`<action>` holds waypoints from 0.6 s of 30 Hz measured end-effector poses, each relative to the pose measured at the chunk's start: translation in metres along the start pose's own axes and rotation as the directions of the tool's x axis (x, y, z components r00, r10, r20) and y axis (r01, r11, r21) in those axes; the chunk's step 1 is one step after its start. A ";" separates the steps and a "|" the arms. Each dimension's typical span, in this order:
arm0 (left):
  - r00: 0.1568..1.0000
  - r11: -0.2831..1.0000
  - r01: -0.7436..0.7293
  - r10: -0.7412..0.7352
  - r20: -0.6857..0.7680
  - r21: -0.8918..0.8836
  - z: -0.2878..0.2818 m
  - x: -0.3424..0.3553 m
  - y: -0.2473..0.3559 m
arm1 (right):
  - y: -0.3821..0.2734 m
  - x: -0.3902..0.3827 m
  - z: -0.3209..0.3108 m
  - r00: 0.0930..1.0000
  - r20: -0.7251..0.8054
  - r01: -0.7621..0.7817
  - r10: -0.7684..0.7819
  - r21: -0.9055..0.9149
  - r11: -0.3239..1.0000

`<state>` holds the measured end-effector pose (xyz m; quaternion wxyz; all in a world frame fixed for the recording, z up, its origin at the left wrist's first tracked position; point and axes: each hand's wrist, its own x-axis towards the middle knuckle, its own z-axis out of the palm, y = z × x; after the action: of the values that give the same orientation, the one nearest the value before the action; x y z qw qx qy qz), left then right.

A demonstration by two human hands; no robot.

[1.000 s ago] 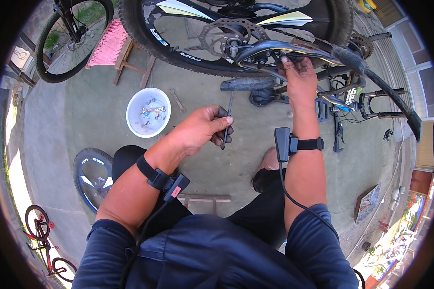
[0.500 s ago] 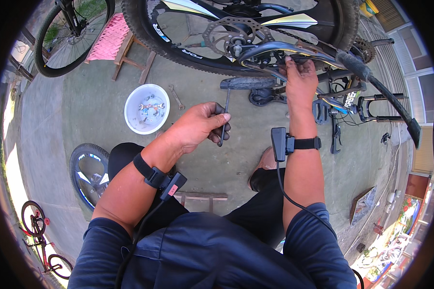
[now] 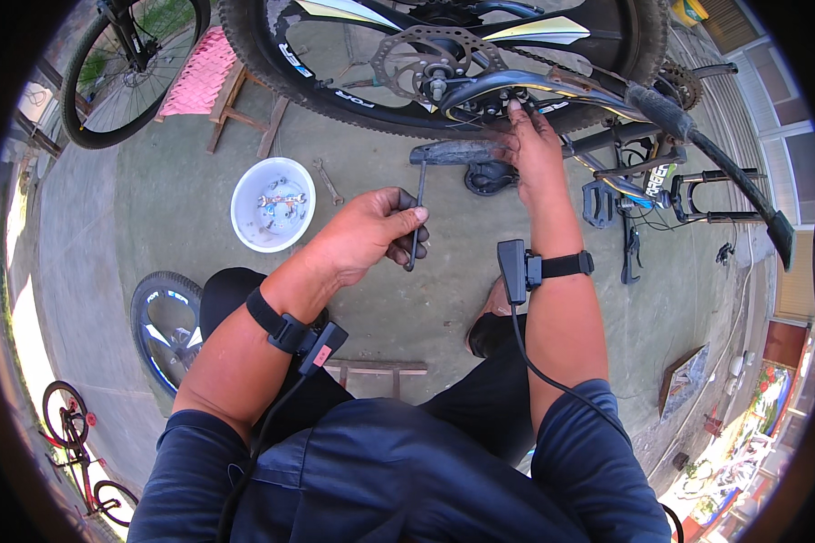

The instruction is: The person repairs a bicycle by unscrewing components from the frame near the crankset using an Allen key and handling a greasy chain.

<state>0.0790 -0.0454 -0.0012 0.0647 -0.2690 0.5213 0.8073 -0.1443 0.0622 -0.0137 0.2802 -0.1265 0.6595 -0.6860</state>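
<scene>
My left hand (image 3: 380, 231) is closed around a thin dark hex key (image 3: 421, 185), held nearly upright over the floor. Its upper tip meets the outline of a worn dark elongated piece (image 3: 457, 152); I cannot tell whether they touch. Up by the bicycle frame (image 3: 552, 80), my right hand (image 3: 539, 149) reaches in with thumb and fingers drawn together. Those fingertips are at the dark brake caliper (image 3: 491, 106), beside the disc brake rotor (image 3: 398, 68) of the large wheel (image 3: 244, 68). Whatever small part they pinch is hidden.
A white bowl (image 3: 236, 213) with small metal parts and wrenches stands left, a loose wrench (image 3: 328, 181) beside it. A kickstand (image 3: 743, 185) juts out right. Pedal (image 3: 598, 204), fork (image 3: 720, 217), pink woven stool (image 3: 197, 77) and another wheel (image 3: 145, 330) lie around.
My right hand has shifted left along the frame toward the caliper and rotor. The left hand keeps the hex key almost in place. The whole view has moved slightly.
</scene>
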 end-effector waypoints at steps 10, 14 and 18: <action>1.000 1.000 -0.002 0.002 0.005 0.002 0.001 -0.003 0.004 | 0.010 -0.001 0.006 0.999 0.014 -0.052 0.050 0.196 0.979; 1.000 1.000 -0.001 0.001 0.005 -0.001 0.000 -0.003 0.002 | 0.013 0.001 0.004 0.981 0.100 -0.189 0.166 0.299 0.935; 1.000 1.000 0.001 -0.001 0.007 -0.003 0.000 -0.003 0.004 | 0.018 0.004 0.003 0.975 0.136 -0.212 0.175 0.339 0.917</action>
<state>0.0801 -0.0463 0.0031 0.0667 -0.2667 0.5198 0.8088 -0.1416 0.0579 -0.0319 0.3984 -0.0441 0.5204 -0.7540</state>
